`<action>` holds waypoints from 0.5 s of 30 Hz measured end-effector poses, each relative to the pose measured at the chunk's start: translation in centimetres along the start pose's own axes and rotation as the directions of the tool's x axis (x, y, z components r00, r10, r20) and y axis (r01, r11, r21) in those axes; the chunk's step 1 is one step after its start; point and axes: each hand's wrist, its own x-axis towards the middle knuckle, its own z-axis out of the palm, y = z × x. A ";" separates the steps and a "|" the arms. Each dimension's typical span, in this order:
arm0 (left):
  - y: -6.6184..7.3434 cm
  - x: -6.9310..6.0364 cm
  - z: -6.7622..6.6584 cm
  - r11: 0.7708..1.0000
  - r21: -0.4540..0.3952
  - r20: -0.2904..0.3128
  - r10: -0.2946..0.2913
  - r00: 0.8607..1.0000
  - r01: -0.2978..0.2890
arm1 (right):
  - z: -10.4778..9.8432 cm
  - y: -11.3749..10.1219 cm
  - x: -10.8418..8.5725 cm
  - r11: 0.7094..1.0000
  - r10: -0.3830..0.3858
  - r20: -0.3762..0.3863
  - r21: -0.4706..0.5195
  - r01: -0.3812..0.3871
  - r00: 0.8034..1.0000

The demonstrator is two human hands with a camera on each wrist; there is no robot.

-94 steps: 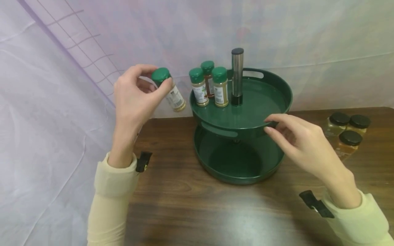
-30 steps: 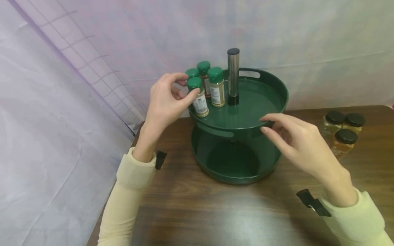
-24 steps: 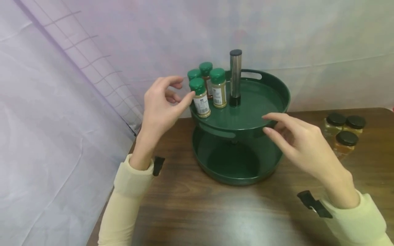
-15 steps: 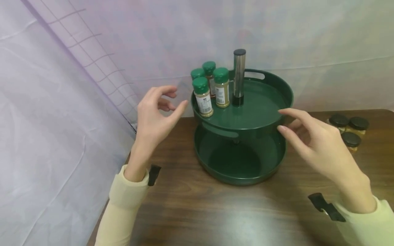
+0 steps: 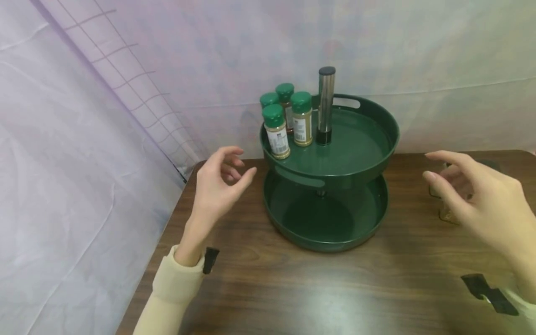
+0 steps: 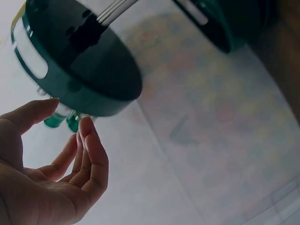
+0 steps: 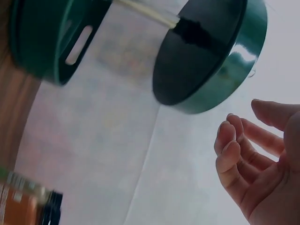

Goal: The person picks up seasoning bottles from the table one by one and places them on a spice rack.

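Bottle [image 5: 278, 139] stands released beside three other green-capped bottles [image 5: 302, 123] on the upper tray [image 5: 356, 144], its placing apparently finished, as the left hand [image 5: 219, 186], loose-fingered and holding nothing, backs away and the right hand [image 5: 485, 200], equally loose, quits the rim, nearing the jars [image 7: 21, 208].

The stand [image 5: 347, 181] is on the counter [image 5: 301, 284]. Four bottles [image 5: 302, 122] are on the stand's left side, up top. Jars [image 7: 21, 206] are right of the stand. A cloth [image 5: 234, 60] is behind the stand.
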 end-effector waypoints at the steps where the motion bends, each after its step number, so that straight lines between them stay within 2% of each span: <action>1: -0.2 -0.2 0.3 1.000 -0.001 0.013 -0.002 1.000 0.002 | -0.1 0.4 -0.2 1.000 -0.003 -0.002 -0.005 0.003 1.000; 3: -0.4 -0.7 0.9 1.000 -0.004 0.041 -0.001 0.999 0.001 | -0.3 1.0 -0.5 1.000 -0.003 -0.014 -0.010 0.003 1.000; 9: -0.8 -1.8 2.3 0.999 -0.009 0.137 -0.036 0.990 0.037 | -0.8 3.1 -1.5 0.997 0.007 -0.052 0.079 -0.003 0.999; 15: -0.8 -2.4 3.3 0.996 -0.010 0.222 -0.086 0.971 0.090 | -1.1 5.7 -3.2 0.984 0.106 -0.118 0.156 -0.087 0.987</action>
